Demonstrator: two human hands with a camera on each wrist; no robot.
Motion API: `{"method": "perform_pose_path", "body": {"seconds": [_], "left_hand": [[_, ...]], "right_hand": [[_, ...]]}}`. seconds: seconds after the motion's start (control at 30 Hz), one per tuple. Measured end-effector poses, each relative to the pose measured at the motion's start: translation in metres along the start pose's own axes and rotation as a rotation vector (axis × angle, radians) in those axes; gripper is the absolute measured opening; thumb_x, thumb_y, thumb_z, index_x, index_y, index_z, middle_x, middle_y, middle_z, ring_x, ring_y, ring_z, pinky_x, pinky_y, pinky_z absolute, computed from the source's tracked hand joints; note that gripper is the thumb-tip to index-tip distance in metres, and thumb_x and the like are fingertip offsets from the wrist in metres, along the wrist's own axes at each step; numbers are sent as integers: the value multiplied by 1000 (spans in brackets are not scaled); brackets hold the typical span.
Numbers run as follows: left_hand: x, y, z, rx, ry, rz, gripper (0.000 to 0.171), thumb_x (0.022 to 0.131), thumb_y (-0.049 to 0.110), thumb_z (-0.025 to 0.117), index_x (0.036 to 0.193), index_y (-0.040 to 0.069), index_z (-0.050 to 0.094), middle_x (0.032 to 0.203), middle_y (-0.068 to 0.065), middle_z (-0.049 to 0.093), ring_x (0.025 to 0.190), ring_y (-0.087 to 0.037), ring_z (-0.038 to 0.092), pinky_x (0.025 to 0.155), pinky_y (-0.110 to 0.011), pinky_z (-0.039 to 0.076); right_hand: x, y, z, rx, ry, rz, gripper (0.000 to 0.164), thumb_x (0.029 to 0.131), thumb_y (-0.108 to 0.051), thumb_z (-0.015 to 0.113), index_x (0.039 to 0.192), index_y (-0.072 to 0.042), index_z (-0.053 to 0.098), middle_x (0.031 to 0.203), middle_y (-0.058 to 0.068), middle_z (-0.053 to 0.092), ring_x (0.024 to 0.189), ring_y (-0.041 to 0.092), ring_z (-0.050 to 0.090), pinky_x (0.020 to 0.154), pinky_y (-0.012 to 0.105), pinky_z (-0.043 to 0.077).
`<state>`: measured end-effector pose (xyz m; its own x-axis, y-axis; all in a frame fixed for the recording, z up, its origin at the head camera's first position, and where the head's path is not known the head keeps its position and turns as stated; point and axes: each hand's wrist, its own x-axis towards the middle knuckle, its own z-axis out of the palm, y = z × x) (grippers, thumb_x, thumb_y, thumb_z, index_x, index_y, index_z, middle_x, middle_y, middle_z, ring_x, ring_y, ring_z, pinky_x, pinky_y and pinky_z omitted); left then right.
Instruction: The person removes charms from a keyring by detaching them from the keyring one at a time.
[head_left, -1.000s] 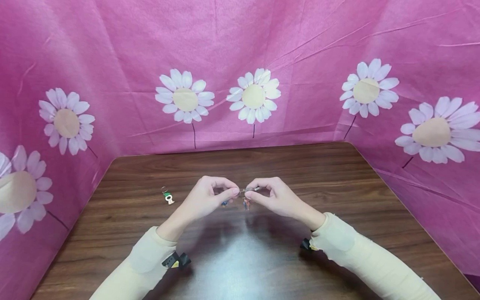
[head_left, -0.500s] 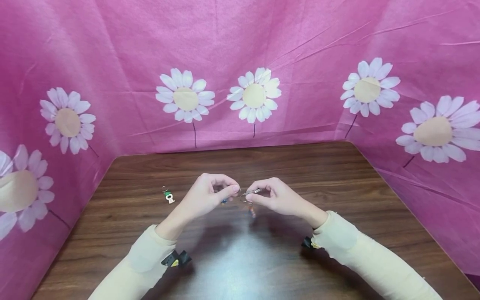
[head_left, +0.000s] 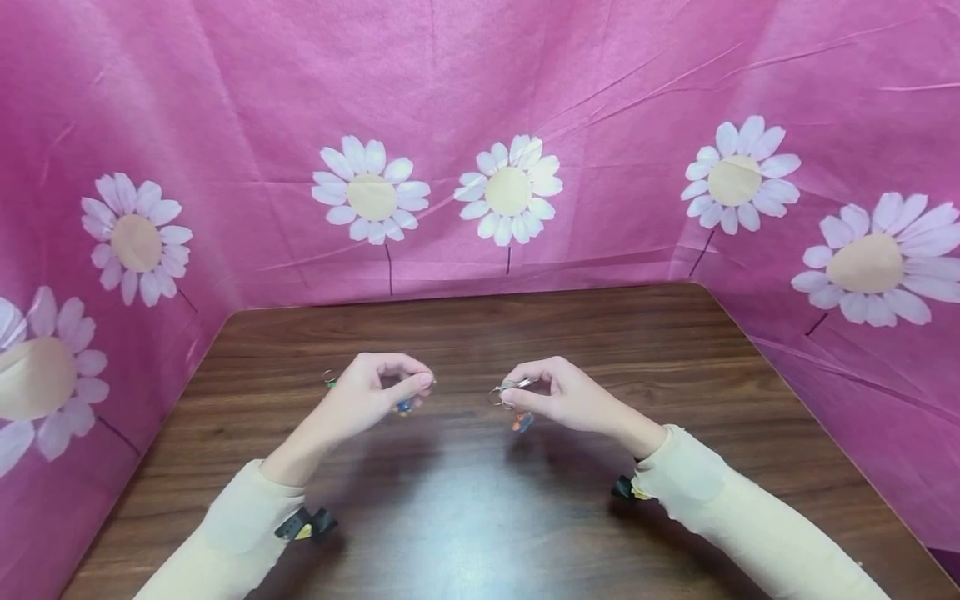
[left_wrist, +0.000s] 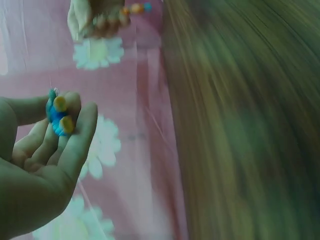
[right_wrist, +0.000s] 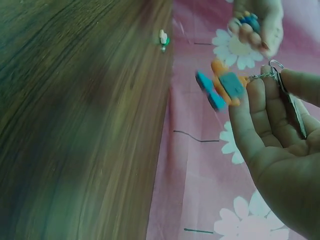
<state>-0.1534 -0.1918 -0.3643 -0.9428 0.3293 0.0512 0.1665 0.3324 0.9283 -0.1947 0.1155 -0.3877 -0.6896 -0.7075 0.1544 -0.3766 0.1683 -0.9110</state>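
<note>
My left hand (head_left: 363,400) pinches a small keychain above the left-middle of the table. Its blue and yellow figure (left_wrist: 60,116) hangs by the fingers in the left wrist view. Across a gap, my right hand (head_left: 562,393) grips a metal key ring (right_wrist: 276,64) between thumb and fingers. A flat metal key (right_wrist: 295,112) lies along the palm, and an orange and blue figure (right_wrist: 227,86) dangles from the ring on a short chain. Behind the left hand, a green and white keychain (right_wrist: 164,38) lies on the table, mostly hidden in the head view.
The brown wood-grain table (head_left: 465,517) spreads under both hands. A pink cloth (head_left: 600,100) printed with white daisies stands around its back and sides. Pale sleeves with black wrist straps cover both forearms.
The hands were together at the ring; they have parted. My left hand moved left with the blue and yellow keychain and now covers most of the green and white one. The right hand shifted slightly right.
</note>
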Motion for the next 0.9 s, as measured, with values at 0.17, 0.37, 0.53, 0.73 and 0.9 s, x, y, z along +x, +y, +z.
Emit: {"method": "perform_pose_path", "body": {"seconds": [0.17, 0.37, 0.53, 0.73, 0.9], "left_hand": [[-23, -37, -31, -65, -29, -115, 27, 101, 18, 66, 108, -8, 66, 88, -23, 69, 75, -21, 69, 66, -36, 61], [-47, -83, -69, -92, -13, -228, 35, 103, 14, 61, 117, -18, 55, 92, -20, 70, 80, -16, 71, 69, -32, 61], [-52, -97, -92, -95, 26, -303, 31, 104, 13, 58, 116, -16, 55, 91, -13, 72, 80, -11, 69, 71, -30, 61], [-44, -109, -112, -56, 7, -356, 31, 105, 13, 55, 116, -16, 53, 90, -10, 72, 73, -6, 63, 70, -27, 59], [-35, -116, -124, 66, 27, -343, 30, 105, 12, 55, 112, -17, 55, 91, -10, 71, 71, -5, 57, 65, -24, 56]], "right_hand": [[-5, 2, -6, -37, 31, 19, 10, 98, -17, 69, 103, -9, 75, 91, 9, 74, 81, 33, 73, 76, 33, 59], [-9, 6, -11, -21, 13, 24, 14, 99, -14, 68, 104, -2, 73, 84, 8, 73, 77, 34, 72, 78, 37, 59], [-10, 8, -11, 11, 13, 37, 13, 99, -12, 67, 105, -2, 73, 88, 8, 74, 79, 37, 72, 79, 39, 60], [-9, 8, -9, 120, -2, 62, 12, 98, -10, 68, 106, -1, 72, 94, 15, 74, 84, 41, 71, 84, 42, 59], [-8, 8, -7, 106, 9, 79, 12, 98, -11, 68, 105, -3, 72, 93, 18, 73, 82, 34, 72, 82, 41, 60]]}}
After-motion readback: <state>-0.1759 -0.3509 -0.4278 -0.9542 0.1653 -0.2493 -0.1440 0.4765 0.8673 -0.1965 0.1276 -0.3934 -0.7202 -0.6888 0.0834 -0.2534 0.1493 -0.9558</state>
